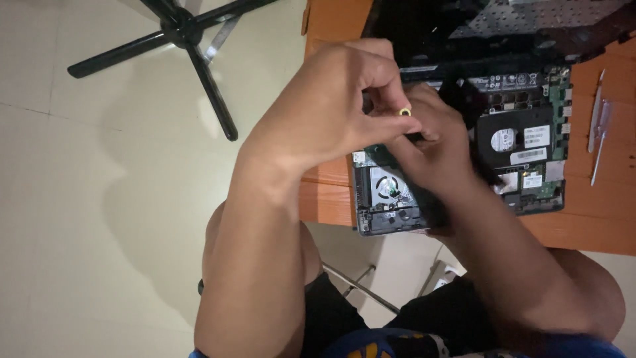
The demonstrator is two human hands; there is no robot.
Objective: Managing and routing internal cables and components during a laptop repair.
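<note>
Head view: hands [391, 126] hold seemingly upright screwdriver [404, 113].

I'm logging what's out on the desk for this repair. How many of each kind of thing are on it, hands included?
Opened laptop: 1
Slim pale tools at the desk's right edge: 2
Small yellow ring at the fingertips: 1
Hands, left hand and right hand: 2
Total: 6

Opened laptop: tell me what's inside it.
Inside the laptop: a fan, a round-labelled drive and green circuit board. The left hand and right hand cover the middle, so parts there are hidden.
</note>
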